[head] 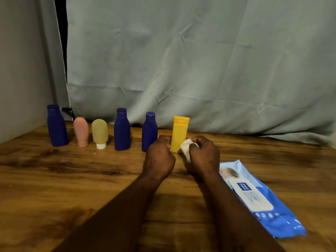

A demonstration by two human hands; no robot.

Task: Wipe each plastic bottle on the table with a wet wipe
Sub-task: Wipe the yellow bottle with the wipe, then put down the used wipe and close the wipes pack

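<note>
1. The right hand (203,153) is clenched round a crumpled white wipe (186,148) and presses it to the lower right side of the yellow bottle (179,133).
2. The left hand (158,155) is curled tight against the same bottle's lower left side. Its fingertips are hidden from here, so I cannot tell whether it grips the bottle or only rests beside it.
3. The yellow bottle stands upright near the far edge of the bench (72,179), at the right end of a row. Its base is hidden behind the hands and the wipe.
4. Leftward along that edge stand a blue bottle (149,131), a second blue (122,130), an olive tube (99,132) on its white cap, a pink tube (81,131) and a third blue (56,126), none touching.
5. A blue wipe pack (254,195) lies flat towards the bench's right side, beside the right forearm, with its small print too blurred to read.
6. A grey cloth (181,70) hangs behind the bench.
</note>
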